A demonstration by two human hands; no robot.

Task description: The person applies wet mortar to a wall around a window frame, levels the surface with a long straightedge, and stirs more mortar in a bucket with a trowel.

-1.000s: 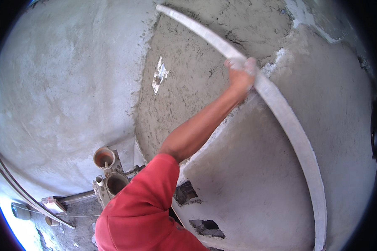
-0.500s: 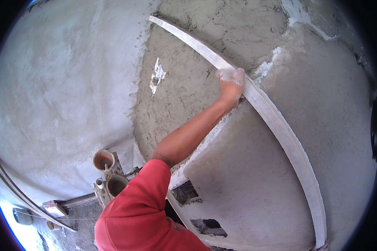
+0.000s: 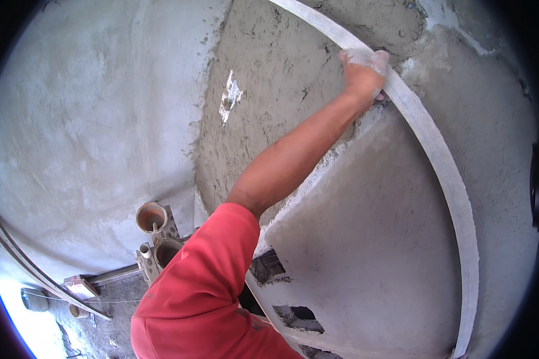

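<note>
My left hand (image 3: 364, 73), dusted with pale grit, grips a long pale straightedge (image 3: 438, 152) that lies across the wall and looks curved through the lens. The bar's upper part crosses rough damp grey plaster (image 3: 275, 84), which has a white-rimmed broken spot (image 3: 230, 99) left of my hand. The lower part runs over smoother grey wall (image 3: 365, 221). My red-sleeved arm fills the lower middle. At the bar's bottom end, a sliver of my right hand (image 3: 461, 355) shows at the frame's edge, its fingers mostly hidden.
Round pipes (image 3: 151, 217) stand in a mud-spattered cluster at lower left. Long narrow strips (image 3: 30, 269) lean by the left wall, near a bucket (image 3: 35, 299) and a thin line. Square holes (image 3: 268, 266) pierce the wall below the plaster. A dark round object (image 3: 536, 185) sits at far right.
My left hand and the straightedge dipped slightly down and left half a second ago, and now sit higher and further right, the bar's upper end out past the frame's top.
</note>
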